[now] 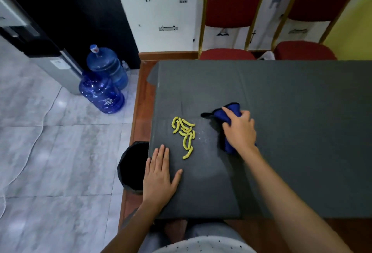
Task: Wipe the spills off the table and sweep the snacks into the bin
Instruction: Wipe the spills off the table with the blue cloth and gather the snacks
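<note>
Snacks (pixel 184 138) heaped on table (pixel 281 95) near its left edge. At seven o'clock of them, left hand (pixel 161 174) flat on table, fingers straight, thumb spread. At three o'clock, right hand (pixel 239 130) curled round blue cloth (pixel 231 110), pressing it down. Bin (pixel 130 168) at nine o'clock of left hand.

- Left hand (pixel 160 174) lies flat, palm down, fingers straight and together pointing to 12 o'clock, thumb spread toward 2 o'clock
- Left forearm comes in from 7 o'clock
- Right hand (pixel 239 130), knuckles up, curls its fingers round a blue cloth (pixel 234 108)
- Right forearm, bare, reaches from 5 o'clock toward 11 o'clock
</note>
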